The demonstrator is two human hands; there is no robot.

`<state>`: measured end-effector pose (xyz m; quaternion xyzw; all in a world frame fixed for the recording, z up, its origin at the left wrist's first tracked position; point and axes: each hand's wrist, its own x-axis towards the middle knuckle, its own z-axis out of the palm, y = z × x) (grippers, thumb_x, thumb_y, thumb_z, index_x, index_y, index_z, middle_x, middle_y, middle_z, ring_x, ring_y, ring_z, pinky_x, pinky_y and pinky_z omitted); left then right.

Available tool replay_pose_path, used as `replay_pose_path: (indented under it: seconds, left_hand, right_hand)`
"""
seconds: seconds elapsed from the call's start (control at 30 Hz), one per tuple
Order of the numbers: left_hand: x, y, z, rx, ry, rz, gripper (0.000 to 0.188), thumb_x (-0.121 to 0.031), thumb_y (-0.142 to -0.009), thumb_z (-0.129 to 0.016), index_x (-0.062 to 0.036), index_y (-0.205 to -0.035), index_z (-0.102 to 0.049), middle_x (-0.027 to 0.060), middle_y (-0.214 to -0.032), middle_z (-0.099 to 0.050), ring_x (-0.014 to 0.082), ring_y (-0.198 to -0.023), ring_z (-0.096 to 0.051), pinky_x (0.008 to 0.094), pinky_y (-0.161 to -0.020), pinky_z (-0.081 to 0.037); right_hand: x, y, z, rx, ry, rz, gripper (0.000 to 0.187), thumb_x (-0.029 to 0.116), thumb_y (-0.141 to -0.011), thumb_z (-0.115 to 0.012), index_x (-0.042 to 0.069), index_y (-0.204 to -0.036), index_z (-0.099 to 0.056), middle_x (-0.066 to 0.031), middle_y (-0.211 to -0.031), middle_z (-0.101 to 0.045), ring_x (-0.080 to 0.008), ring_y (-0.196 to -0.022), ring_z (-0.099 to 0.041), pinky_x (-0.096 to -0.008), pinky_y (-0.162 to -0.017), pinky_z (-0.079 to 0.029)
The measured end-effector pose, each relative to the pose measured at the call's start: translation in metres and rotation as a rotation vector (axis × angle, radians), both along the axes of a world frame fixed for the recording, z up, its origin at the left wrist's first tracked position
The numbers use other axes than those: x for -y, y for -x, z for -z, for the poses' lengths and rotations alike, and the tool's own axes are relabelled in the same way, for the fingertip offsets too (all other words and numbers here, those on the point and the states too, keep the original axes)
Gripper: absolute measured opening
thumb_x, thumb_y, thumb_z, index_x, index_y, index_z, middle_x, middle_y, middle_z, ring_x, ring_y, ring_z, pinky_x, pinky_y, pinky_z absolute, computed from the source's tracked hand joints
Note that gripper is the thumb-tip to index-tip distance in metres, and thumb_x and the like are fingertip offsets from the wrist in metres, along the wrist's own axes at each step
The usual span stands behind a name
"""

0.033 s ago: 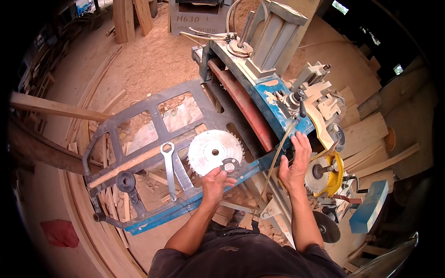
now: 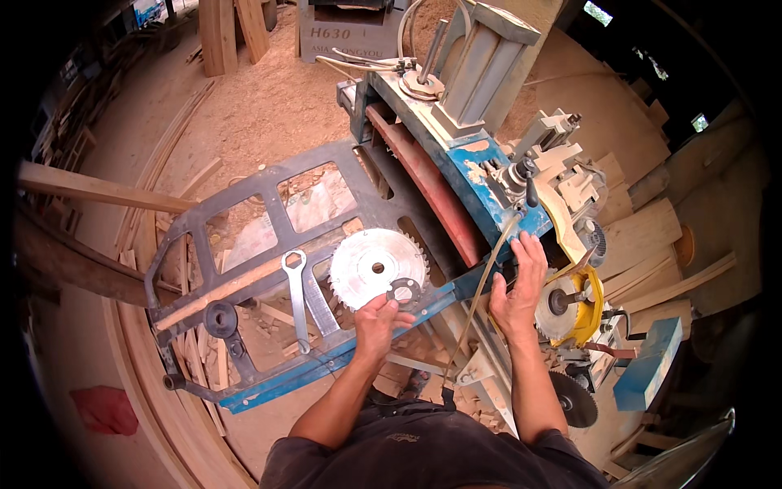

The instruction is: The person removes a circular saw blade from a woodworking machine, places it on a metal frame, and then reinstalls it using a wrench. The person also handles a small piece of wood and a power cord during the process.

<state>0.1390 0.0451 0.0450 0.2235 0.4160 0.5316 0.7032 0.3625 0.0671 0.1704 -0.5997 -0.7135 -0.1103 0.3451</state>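
Observation:
A round, silver circular saw blade (image 2: pixel 366 253) with a centre hole lies flat on the dark slotted machine table. Over its near edge, the fingers of my left hand (image 2: pixel 376 328) pinch a small dark disc with holes (image 2: pixel 399 284), which looks like a blade flange. Raised beside the blue machine head, my right hand (image 2: pixel 519 289) is open with fingers stretched, and nothing shows in it. Near it are a hanging hose (image 2: pixel 481 293) and a second saw blade (image 2: pixel 554 314) in a yellow guard (image 2: pixel 592 310). Left of the flat blade lies a ring-ended wrench (image 2: pixel 297 297).
A red curved bar (image 2: pixel 428 183) runs under the blue machine head (image 2: pixel 489 175), with a tall cylinder (image 2: pixel 481 73) on top. A dark blade (image 2: pixel 577 399) and a blue block (image 2: pixel 648 364) sit at the right. Timber planks (image 2: pixel 163 383) and sawdust cover the floor.

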Motion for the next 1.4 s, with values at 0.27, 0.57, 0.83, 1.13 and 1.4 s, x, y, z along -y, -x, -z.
replay_pose_path:
  seconds: [0.27,0.57,0.83,1.13,1.4]
  left_hand:
    - [-0.006,-0.001,-0.006,-0.016,0.0,0.029,0.03,-0.008,-0.098,-0.053,0.0114,-0.12,-0.061,0.0167,-0.106,-0.07,0.0194,-0.072,-0.071,0.029,-0.065,-0.058]
    - [-0.009,-0.011,-0.004,-0.028,-0.033,0.06,0.028,-0.013,-0.1,-0.056,0.0118,-0.111,-0.061,0.015,-0.094,-0.069,0.0203,-0.07,-0.07,0.0277,-0.061,-0.058]
    - [0.001,-0.006,0.002,-0.105,-0.011,0.071,0.02,-0.011,-0.1,-0.056,0.0048,-0.112,-0.06,0.013,-0.092,-0.069,0.0202,-0.069,-0.071,0.0259,-0.058,-0.061]
    - [0.006,-0.018,-0.003,-0.099,0.01,0.126,0.02,-0.011,-0.1,-0.056,0.0054,-0.112,-0.059,0.0146,-0.096,-0.07,0.0204,-0.068,-0.071,0.0273,-0.059,-0.06]
    - [0.01,-0.023,0.0,-0.098,0.015,0.151,0.02,-0.012,-0.101,-0.056,0.0048,-0.112,-0.059,0.0139,-0.095,-0.07,0.0201,-0.069,-0.071,0.0271,-0.059,-0.059]
  right_hand:
    - [-0.002,0.004,0.001,0.001,-0.003,0.004,0.066,-0.009,-0.069,-0.061,0.003,-0.133,-0.049,-0.0202,-0.143,-0.044,-0.0437,-0.136,-0.038,-0.0514,-0.115,-0.03]
    - [-0.004,-0.006,0.005,0.007,-0.012,0.025,0.066,-0.006,-0.068,-0.06,0.004,-0.133,-0.048,-0.0197,-0.14,-0.043,-0.0447,-0.132,-0.04,-0.0523,-0.111,-0.036]
    - [-0.004,-0.009,0.016,-0.103,-0.072,0.019,0.061,-0.009,-0.067,-0.061,0.004,-0.126,-0.05,-0.0173,-0.135,-0.044,-0.0431,-0.133,-0.04,-0.0511,-0.11,-0.039]
    - [-0.007,-0.013,0.025,-0.131,-0.141,0.009,0.067,-0.013,-0.063,-0.059,0.005,-0.127,-0.051,-0.0172,-0.135,-0.046,-0.0436,-0.131,-0.042,-0.0511,-0.109,-0.041]
    - [-0.007,-0.015,0.026,-0.136,-0.138,0.009,0.061,-0.008,-0.067,-0.064,0.007,-0.124,-0.051,-0.0162,-0.133,-0.045,-0.042,-0.131,-0.042,-0.0506,-0.105,-0.042]
